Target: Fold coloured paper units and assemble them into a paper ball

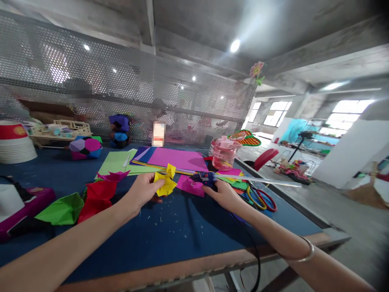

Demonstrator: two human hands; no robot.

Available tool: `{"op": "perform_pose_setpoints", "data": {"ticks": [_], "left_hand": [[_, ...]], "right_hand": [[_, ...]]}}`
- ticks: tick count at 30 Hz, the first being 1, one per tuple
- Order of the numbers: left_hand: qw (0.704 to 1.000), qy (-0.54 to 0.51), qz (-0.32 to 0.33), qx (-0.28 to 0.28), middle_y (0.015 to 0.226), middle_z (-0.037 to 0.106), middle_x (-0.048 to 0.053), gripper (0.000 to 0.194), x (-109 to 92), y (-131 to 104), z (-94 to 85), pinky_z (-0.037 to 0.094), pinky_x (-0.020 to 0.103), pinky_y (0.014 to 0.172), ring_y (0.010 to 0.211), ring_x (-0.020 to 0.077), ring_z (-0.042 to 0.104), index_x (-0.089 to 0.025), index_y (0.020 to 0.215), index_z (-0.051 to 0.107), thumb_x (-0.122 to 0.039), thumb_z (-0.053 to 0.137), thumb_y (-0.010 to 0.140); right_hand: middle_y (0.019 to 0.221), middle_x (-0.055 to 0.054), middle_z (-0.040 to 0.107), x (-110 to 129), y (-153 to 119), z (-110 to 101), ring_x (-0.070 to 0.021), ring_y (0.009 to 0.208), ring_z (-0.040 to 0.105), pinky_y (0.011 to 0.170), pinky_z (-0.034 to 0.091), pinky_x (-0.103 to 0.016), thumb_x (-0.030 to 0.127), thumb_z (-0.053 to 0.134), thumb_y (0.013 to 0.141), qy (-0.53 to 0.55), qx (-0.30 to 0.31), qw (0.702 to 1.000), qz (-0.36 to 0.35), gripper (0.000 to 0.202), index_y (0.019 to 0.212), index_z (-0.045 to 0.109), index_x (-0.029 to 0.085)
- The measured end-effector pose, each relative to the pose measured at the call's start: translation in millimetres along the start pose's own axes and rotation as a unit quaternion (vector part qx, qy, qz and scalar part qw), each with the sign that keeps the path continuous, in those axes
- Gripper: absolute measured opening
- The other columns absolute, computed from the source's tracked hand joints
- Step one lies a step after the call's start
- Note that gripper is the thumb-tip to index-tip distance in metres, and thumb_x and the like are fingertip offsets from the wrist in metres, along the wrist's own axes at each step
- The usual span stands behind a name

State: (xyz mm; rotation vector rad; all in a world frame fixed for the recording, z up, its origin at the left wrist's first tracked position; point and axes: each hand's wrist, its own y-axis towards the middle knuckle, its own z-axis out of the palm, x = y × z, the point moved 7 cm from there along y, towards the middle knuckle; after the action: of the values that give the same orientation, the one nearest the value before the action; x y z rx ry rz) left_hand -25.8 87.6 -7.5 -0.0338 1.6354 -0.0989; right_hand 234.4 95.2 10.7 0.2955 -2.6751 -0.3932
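My left hand pinches a folded yellow paper piece with pointed flaps, held above the blue table. To its right, my right hand is wrapped round a dark blue glue gun. A long clear glue stick sticks out of the gun's back end toward the right. The gun's nozzle points left, toward the yellow paper, with a gap between them. Under the nozzle lies a pink paper square. Folded red paper and folded green paper rest left of my left arm.
Coloured sheets are stacked behind my hands. Scissors with red and yellow handles lie right, near a pink-tinted plastic jar. Paper cups and a paper ball stand left. A perforated metal screen closes the back.
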Motion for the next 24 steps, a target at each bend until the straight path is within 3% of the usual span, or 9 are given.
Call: {"op": "perform_pose_setpoints", "data": {"ticks": [3, 6, 11, 15, 18, 24], "left_hand": [[1.000, -0.006, -0.001, -0.003, 0.081, 0.075, 0.008, 0.018, 1.3, 1.5, -1.7, 0.053, 0.024, 0.046, 0.062, 0.0178, 0.070, -0.012, 0.093, 0.068, -0.024, 0.067, 0.080], [1.000, -0.010, 0.004, -0.003, 0.081, 0.075, 0.008, 0.019, 2.1, 3.2, -3.7, 0.052, 0.023, 0.044, 0.059, 0.0165, 0.068, -0.012, 0.094, 0.067, -0.023, 0.067, 0.079], [1.000, 0.005, 0.004, -0.004, 0.076, 0.074, 0.007, 0.013, 2.7, 7.2, -6.7, 0.052, 0.022, 0.045, 0.056, 0.0149, 0.068, -0.012, 0.092, 0.066, -0.019, 0.063, 0.081], [1.000, 0.016, 0.012, -0.006, 0.070, 0.072, 0.004, 0.007, 0.2, 8.9, -7.4, 0.052, 0.022, 0.044, 0.052, 0.0145, 0.066, -0.013, 0.085, 0.065, -0.015, 0.060, 0.081], [0.999, 0.037, 0.017, -0.015, 0.066, 0.070, 0.003, 0.004, -1.0, 8.2, -8.3, 0.051, 0.022, 0.042, 0.050, 0.0146, 0.066, -0.013, 0.081, 0.065, -0.015, 0.062, 0.080], [0.993, 0.105, 0.046, -0.018, 0.071, 0.073, 0.005, 0.008, 0.7, 9.2, -9.1, 0.054, 0.024, 0.045, 0.055, 0.0173, 0.068, -0.013, 0.082, 0.067, -0.019, 0.062, 0.078]], "right_hand": [[0.060, -0.001, 0.055, 3.5, 11.1, -13.5, -0.0157, 0.056, 0.048, 0.052, 0.031, -0.027, 0.057, 0.051, 0.085, 0.036, -0.019, 0.999, 0.027, 0.046, 0.067, 0.061, 0.016], [0.066, -0.002, 0.058, 25.6, 24.3, -30.1, -0.0161, 0.064, 0.051, 0.056, 0.035, -0.026, 0.056, 0.051, 0.087, 0.109, -0.047, 0.993, -0.030, 0.046, 0.076, 0.066, 0.014], [0.068, -0.002, 0.062, 54.6, 17.3, -18.5, -0.0171, 0.066, 0.056, 0.058, 0.042, -0.026, 0.051, 0.050, 0.091, 0.166, -0.049, 0.981, -0.089, 0.042, 0.083, 0.069, 0.014], [0.087, -0.006, 0.071, 68.1, -7.6, 0.1, -0.0216, 0.081, 0.063, 0.070, 0.050, -0.030, 0.043, 0.051, 0.094, 0.147, -0.034, 0.974, -0.169, 0.031, 0.097, 0.069, 0.017], [0.101, -0.010, 0.071, 73.9, -19.7, 0.3, -0.0240, 0.090, 0.064, 0.078, 0.051, -0.035, 0.038, 0.053, 0.095, 0.109, -0.055, 0.967, -0.225, 0.025, 0.103, 0.065, 0.018], [0.091, -0.008, 0.069, 88.6, -30.9, -6.3, -0.0225, 0.084, 0.063, 0.078, 0.049, -0.036, 0.033, 0.054, 0.096, 0.021, -0.121, 0.929, -0.350, 0.013, 0.099, 0.059, 0.020]]}}
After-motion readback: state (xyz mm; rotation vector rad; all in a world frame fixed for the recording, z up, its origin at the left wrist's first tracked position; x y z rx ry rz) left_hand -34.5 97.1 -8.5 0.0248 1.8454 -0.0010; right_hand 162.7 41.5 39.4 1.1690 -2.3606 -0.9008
